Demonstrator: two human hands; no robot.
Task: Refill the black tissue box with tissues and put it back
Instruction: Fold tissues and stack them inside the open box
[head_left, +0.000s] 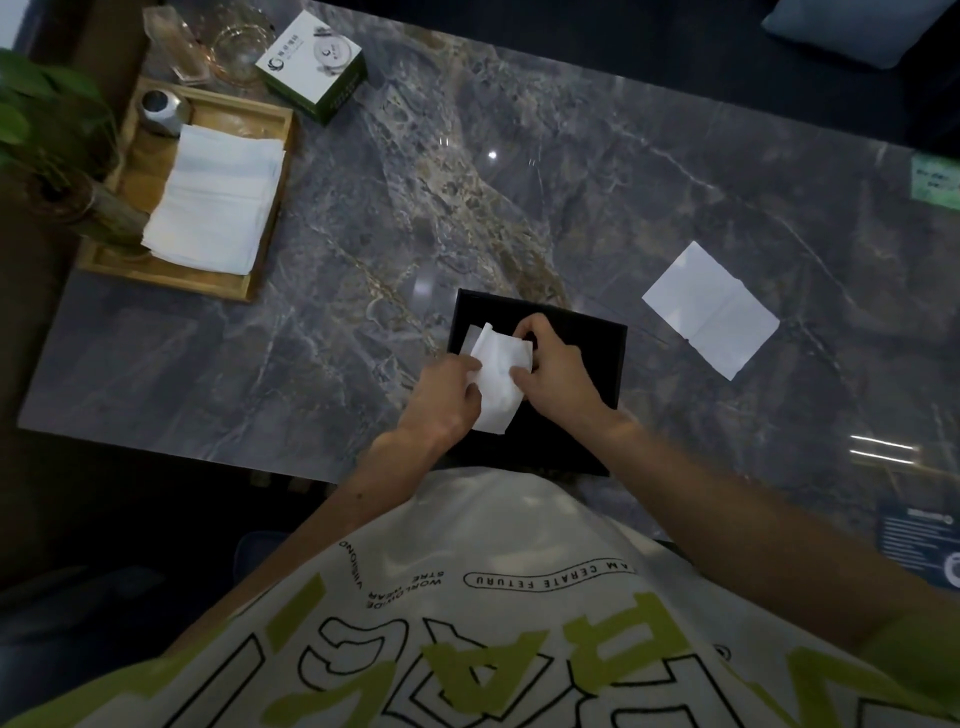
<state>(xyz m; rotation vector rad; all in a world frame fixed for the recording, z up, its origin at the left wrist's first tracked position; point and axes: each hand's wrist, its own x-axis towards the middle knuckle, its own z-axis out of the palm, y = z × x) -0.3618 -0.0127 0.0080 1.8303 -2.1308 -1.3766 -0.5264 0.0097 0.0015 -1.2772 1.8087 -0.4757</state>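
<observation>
Two hands on one tissue (497, 375) over black box (582, 358) at near table (519, 208) edge. Left hand (447, 397), right hand (553, 366) each pinch tissue. Stack (215, 200) in tray (111, 262), far left.

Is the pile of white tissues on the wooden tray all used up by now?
No, a thick stack of tissues lies on the wooden tray, while both hands work a tissue at the black box.

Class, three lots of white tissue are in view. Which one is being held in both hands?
The tissue over the black tissue box, pinched between left hand and right hand. The stack on the wooden tray and the single sheet lie untouched.
</observation>
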